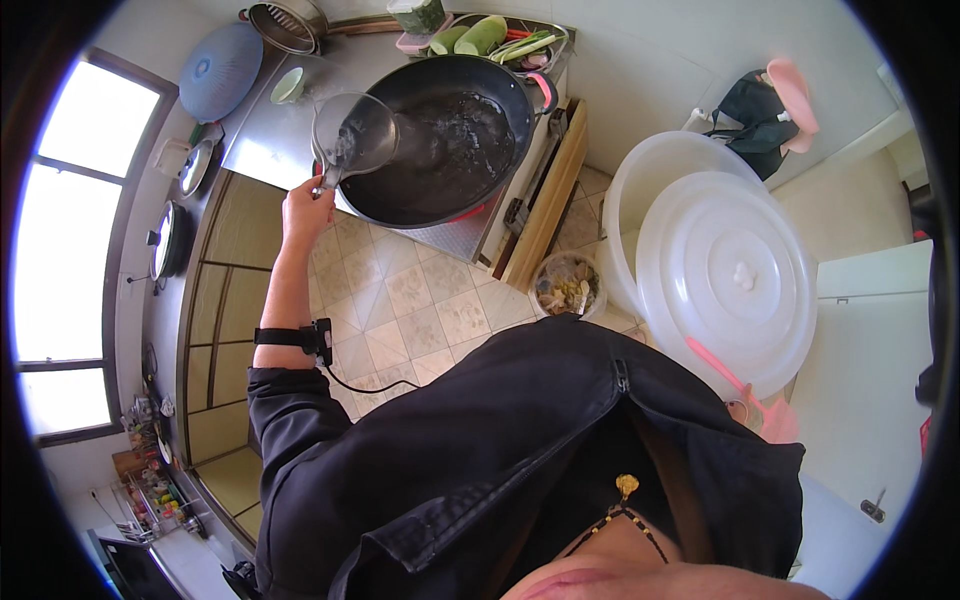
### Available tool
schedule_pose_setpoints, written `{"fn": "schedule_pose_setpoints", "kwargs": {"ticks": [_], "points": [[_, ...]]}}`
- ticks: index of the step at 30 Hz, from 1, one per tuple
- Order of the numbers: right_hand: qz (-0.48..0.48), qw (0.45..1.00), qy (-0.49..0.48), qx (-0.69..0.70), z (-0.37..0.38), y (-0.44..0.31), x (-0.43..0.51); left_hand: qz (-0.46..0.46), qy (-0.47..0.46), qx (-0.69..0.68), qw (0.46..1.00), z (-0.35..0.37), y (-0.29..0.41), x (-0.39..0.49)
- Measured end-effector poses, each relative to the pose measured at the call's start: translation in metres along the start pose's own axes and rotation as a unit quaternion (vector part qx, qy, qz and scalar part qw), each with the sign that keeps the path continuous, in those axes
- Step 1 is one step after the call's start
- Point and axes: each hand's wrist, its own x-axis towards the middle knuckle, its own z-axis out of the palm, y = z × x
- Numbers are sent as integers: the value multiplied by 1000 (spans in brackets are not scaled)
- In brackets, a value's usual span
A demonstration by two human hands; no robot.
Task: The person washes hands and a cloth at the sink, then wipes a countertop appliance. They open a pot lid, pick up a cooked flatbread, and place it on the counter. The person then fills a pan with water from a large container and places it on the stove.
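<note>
My left hand [306, 212] grips the handle of a clear plastic water scoop [358, 131]. The scoop hangs over the left side of a large black wok [390, 201], overlapping its rim. Rippled, clear liquid [469, 135] covers part of the wok's dark inside. A pink-and-black side handle [546, 91] sticks out at the wok's right. Under the wok is a metal-topped counter [259, 154]. My right hand is out of view on the jacket's far side.
Green gourds and scallions lie in a basket [480, 36] behind the wok. A pale green bowl [288, 85] stands left. Rightward are a wooden drawer front [551, 202], a scrap bin [568, 281], and a white tub [624, 187] with a lid [705, 277] and pink fly swatter [772, 420].
</note>
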Motion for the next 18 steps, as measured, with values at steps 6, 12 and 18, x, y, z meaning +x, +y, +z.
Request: {"fn": "schedule_pose_setpoints", "kwargs": {"ticks": [6, 12, 18], "points": [[-67, 995, 36, -66, -2, -6, -7, 20, 21, 148, 989, -9, 2, 7], [-65, 990, 92, -81, -8, -14, -14, 40, 58, 179, 981, -8, 13, 3], [-54, 988, 109, -90, -7, -21, 0, 23, 78, 189, 979, -6, 33, -9]]}}
